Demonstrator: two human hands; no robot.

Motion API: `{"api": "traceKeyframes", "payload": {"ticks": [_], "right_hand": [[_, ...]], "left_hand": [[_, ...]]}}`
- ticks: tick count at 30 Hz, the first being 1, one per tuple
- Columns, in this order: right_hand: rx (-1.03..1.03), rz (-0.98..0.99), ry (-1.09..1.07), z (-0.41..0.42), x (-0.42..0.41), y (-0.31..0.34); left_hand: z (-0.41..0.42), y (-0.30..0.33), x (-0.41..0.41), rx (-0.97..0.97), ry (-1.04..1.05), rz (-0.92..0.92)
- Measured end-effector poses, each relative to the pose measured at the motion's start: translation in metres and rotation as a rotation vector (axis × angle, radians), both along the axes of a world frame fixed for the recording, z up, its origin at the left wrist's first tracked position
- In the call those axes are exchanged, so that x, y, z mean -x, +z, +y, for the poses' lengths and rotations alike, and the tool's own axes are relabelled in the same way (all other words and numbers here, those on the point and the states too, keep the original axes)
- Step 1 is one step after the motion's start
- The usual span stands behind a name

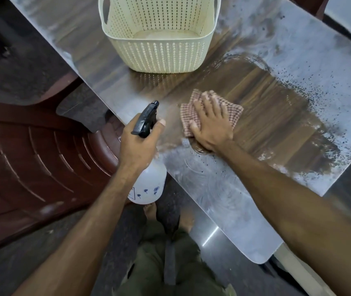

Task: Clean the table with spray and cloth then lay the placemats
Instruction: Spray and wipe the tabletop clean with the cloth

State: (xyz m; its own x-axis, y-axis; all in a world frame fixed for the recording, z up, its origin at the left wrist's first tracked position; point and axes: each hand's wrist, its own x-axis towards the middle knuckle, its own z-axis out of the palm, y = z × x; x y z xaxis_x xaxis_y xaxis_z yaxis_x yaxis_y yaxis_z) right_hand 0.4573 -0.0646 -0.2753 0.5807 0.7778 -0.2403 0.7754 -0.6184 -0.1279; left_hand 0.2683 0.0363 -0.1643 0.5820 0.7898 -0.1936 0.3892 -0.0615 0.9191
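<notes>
Pressing flat on one folded checked cloth [212, 107], the right hand [209, 122] has its fingers spread straight over the fabric, its grip released, holding the cloth down against the tabletop [277, 116] a little in from the near long edge. The left hand [137, 144] has its grip clenched around the neck of one spray bottle [149, 184], thumb along the black trigger head, whose nozzle points toward the cloth; the translucent white body hangs just off the tabletop's near edge. A dark wood-grain swath runs from the cloth toward the right end of the tabletop, bordered by pale film and scattered droplets. One cream perforated basket [159, 54] with two handles stands toward the far edge, well apart from both hands. One dark red plastic chair [37, 159] sits on the floor beside the tabletop's left end.
</notes>
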Motion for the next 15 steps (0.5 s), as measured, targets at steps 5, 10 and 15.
{"api": "traceKeyframes", "payload": {"ticks": [5, 10, 15], "right_hand": [[-0.019, 0.039, 0.256, -0.056, 0.055, -0.001], [-0.011, 0.031, 0.13, -0.086, 0.028, 0.002], [-0.019, 0.0, 0.022, -0.007, 0.023, -0.001]], "left_hand": [[-0.013, 0.003, 0.016, 0.016, 0.023, 0.025], [-0.019, 0.009, 0.034, 0.078, 0.077, 0.02], [-0.022, 0.007, 0.04, 0.057, 0.074, 0.024]]}}
